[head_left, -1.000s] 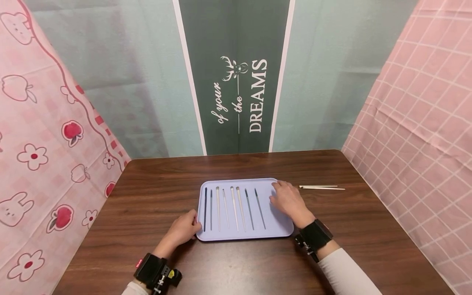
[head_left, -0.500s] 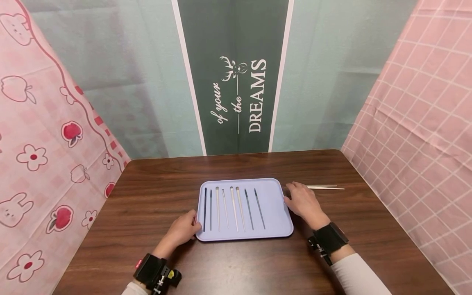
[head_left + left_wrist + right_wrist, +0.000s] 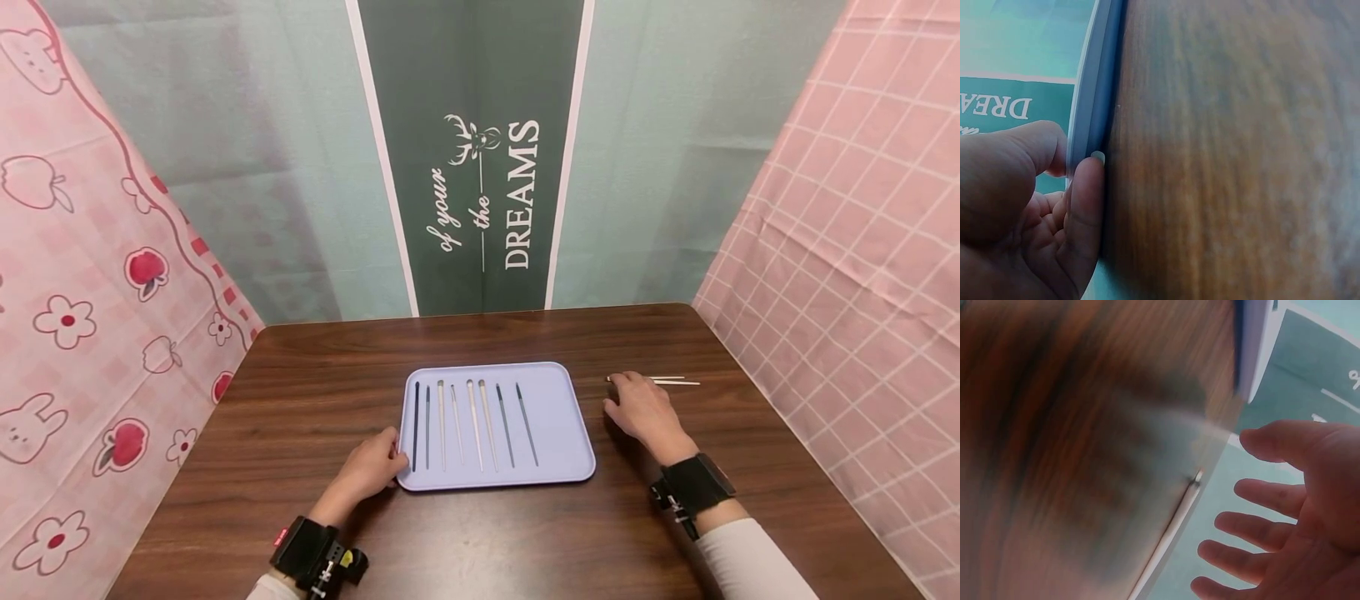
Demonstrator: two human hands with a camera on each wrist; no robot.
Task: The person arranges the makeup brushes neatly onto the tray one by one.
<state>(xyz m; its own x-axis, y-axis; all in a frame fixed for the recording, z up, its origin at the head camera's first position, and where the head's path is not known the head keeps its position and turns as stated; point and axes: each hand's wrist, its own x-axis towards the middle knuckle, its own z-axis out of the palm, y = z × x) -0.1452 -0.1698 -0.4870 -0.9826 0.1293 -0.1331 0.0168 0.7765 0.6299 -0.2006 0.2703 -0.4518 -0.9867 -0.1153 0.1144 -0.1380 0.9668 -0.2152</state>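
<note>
A lavender tray [image 3: 562, 437] lies on the table with several slim brushes in a row, some dark, some pale-handled like this brush [image 3: 442, 425]. My left hand [image 3: 369, 463] pinches the tray's left edge near the front corner; in the left wrist view the thumb and a finger close on the rim [image 3: 1088, 94]. My right hand [image 3: 641, 410] hovers over two pale brushes [image 3: 681, 383] right of the tray and partly hides them. In the right wrist view its fingers [image 3: 1244, 528] are spread with nothing held, near a pale brush [image 3: 1169, 537].
The dark wooden table [image 3: 315, 358] extends around the tray. A green printed cloth [image 3: 487, 83] hangs behind it. Pink cloths border the left [image 3: 97, 333] and right [image 3: 862, 333] sides.
My right hand has left the right part of the tray and moved right, over the two brushes on the table. My left hand has stayed at the tray edge.
</note>
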